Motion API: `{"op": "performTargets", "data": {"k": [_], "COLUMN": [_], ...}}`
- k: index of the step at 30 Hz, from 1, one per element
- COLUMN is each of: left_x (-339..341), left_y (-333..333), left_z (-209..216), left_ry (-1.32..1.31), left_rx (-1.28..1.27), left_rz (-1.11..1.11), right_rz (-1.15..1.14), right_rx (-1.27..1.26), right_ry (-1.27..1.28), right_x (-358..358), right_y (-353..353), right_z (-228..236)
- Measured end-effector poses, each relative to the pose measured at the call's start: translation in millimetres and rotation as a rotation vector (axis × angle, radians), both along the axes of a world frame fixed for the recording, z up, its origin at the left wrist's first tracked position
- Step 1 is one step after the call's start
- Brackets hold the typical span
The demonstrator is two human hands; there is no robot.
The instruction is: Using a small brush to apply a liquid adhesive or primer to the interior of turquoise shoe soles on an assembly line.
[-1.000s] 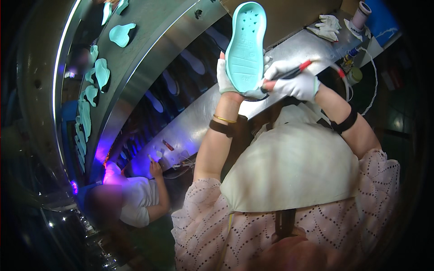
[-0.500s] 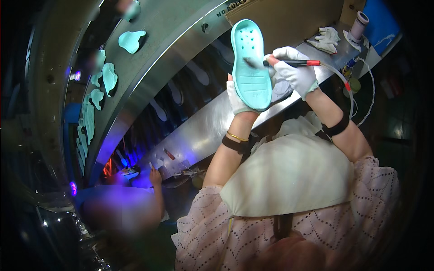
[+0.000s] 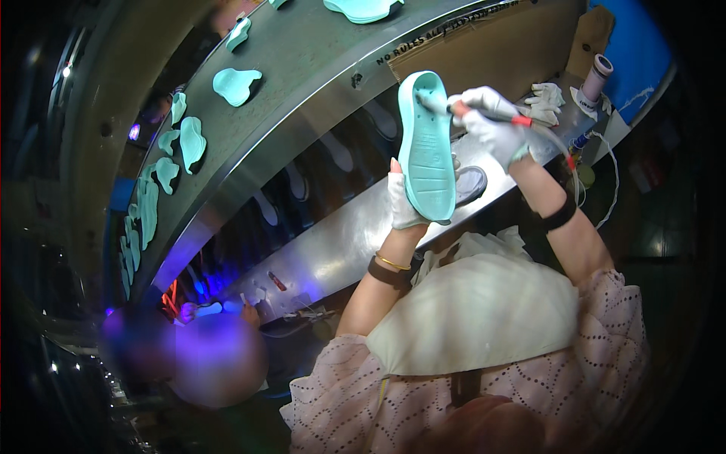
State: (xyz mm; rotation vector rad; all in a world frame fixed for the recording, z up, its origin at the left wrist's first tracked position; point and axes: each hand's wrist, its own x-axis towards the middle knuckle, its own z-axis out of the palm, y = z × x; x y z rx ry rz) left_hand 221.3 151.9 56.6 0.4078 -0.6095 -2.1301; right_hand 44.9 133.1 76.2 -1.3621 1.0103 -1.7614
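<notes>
A turquoise shoe sole with small holes at its far end stands raised over the metal ledge. My left hand, in a white glove with bare fingertips, grips it by the near end from the left and below. In my gloved right hand is a brush, its dark handle joined to a hose with red bands. The bristles are at the sole's inner face, by the holes. Behind my right hand, a grey rounded piece, perhaps another sole or shoe part, lies on the ledge, partly hidden.
A belt with several turquoise shoe parts curves along the far left. White gloves and a pale cylinder sit at the back right of the metal ledge. A co-worker is at lower left under purple light.
The brush has moved from the middle of the sole to its holed far end. The view has shifted, so the sole and my hands appear lower.
</notes>
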Motion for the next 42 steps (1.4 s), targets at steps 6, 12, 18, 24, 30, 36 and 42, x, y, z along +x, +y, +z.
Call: {"op": "performTargets", "data": {"k": [6, 12, 18, 24, 30, 36, 42], "left_x": [5.0, 6.2, 7.6, 0.6, 19.4, 20.7, 85.7], "left_y": [-4.4, -2.0, -10.8, -10.9, -28.9, -59.0, -219.1], "left_z": [-2.9, 6.5, 1.4, 13.6, 7.7, 88.8, 112.3], "left_ry": [-0.092, -0.139, -0.106, -0.121, -0.19, 0.014, -0.177], "left_rx": [-0.031, -0.117, -0.152, -0.071, -0.152, -0.338, -0.208], "left_rz": [0.115, 0.048, 0.142, 0.162, 0.169, 0.104, 0.689], "right_rz": [0.305, 0.05, 0.384, 0.261, 0.467, 0.158, 0.14], "right_rx": [-0.026, -0.272, -0.035, -0.279, -0.156, -0.126, -0.092], "right_ry": [0.09, 0.61, 0.439, 0.773, 0.713, 0.454, 0.445], "right_x": [-8.7, -21.4, -20.4, -17.1, -21.8, -38.9, -14.9], "right_y": [41.0, 26.4, 53.2, 43.6, 58.6, 59.9, 61.2], "right_z": [2.9, 38.8, 10.7, 36.2, 41.9, 46.8, 50.2]}}
